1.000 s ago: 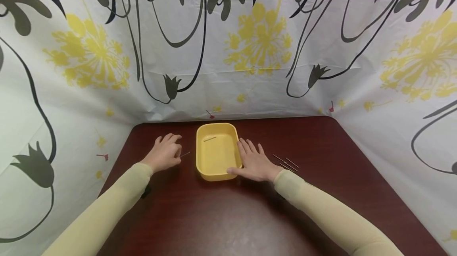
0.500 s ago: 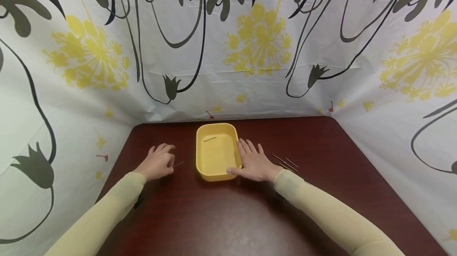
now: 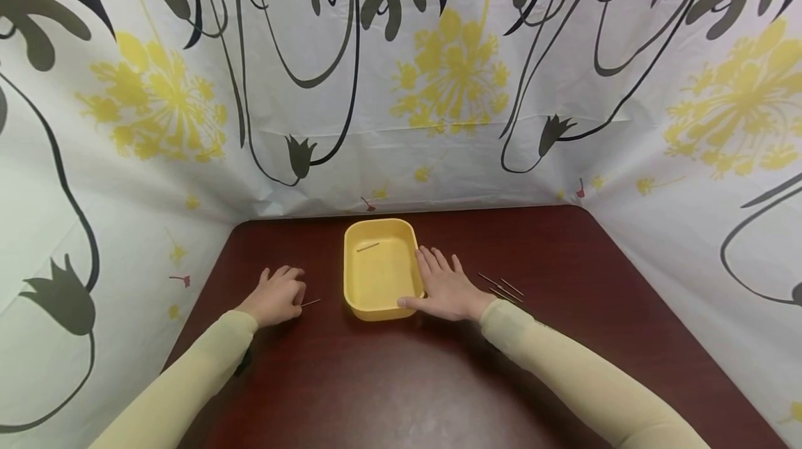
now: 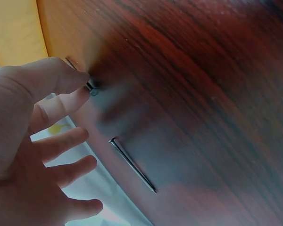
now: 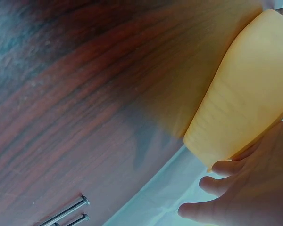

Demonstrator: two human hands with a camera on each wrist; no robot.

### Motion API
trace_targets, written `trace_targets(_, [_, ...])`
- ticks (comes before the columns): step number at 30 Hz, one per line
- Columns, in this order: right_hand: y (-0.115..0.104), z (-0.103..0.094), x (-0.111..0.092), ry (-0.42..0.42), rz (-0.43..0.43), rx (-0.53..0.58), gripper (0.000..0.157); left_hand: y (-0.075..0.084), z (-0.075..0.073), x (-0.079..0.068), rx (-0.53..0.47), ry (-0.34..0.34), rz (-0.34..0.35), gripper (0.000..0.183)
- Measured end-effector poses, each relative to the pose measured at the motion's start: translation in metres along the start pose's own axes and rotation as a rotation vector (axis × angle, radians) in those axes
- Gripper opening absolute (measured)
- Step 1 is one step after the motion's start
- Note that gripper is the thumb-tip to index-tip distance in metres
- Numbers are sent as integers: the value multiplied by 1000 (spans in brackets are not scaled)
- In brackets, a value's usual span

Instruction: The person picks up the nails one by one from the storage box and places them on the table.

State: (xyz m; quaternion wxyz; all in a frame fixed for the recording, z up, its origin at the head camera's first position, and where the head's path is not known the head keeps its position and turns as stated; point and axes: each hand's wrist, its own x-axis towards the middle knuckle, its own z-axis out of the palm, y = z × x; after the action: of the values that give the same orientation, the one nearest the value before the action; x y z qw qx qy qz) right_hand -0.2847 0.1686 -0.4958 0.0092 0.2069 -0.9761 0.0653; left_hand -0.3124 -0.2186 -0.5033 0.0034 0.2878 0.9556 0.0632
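My left hand (image 3: 273,298) is at the left of the yellow tray (image 3: 352,303), close over the tabletop. Its thumb and index finger pinch a nail (image 4: 90,87) near the head, and the shank points toward the tray. A second nail (image 4: 133,165) lies on the table below that hand's spread fingers in the left wrist view. My right hand (image 3: 450,290) rests against the tray's right side, fingers straight and thumb over the near rim. Inside the tray, toward the back, lies one nail (image 3: 368,247).
Several nails (image 3: 501,289) lie on the dark red table (image 3: 401,393) just right of my right hand; their heads show in the right wrist view. A patterned white curtain (image 3: 401,156) hangs behind the table's back edge and along both sides.
My left hand has drawn back to the left and slightly nearer, and the pinched nail has moved with it. The right hand and tray have stayed in place.
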Motion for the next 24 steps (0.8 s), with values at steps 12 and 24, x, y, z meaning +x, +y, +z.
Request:
trace_targets(12, [0, 1, 0, 3, 3, 0, 122, -2, 5, 1, 6, -6, -1, 30])
trace_targets(24, [1, 2, 0, 1, 2, 10, 118, 5, -1, 7, -13, 124, -7, 9])
